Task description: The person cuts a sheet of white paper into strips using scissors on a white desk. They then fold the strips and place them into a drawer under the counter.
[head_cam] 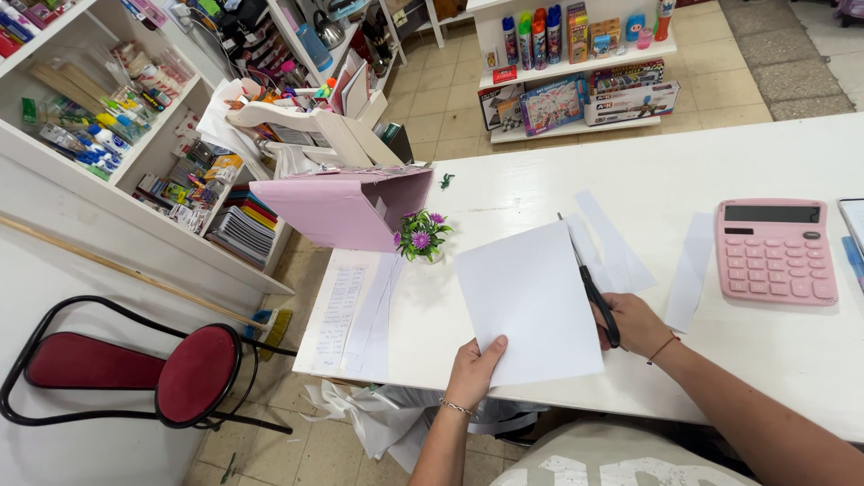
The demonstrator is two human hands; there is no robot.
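Centrally, low in the frame, a white sheet of paper is held over the white bench while black-handled scissors run along its right edge, blades pointing toward the top of the frame. The left hand pinches the sheet's lower-left corner, thumb on top and fingers closed beneath; the right hand is closed through the scissor loops, wrist bent inward, forearm entering from the lower right. To cut cleanly, judged from this pose, the sheet wants to be kept taut and fed into the blades rather than the blades chased forward, with long strokes that stop short of the tips. Narrow paper strips lie just right of the scissors, another strip nearer the pink calculator at right. A small pot of purple flowers and a pink box stand left of the sheet; a red chair occupies the lower left.
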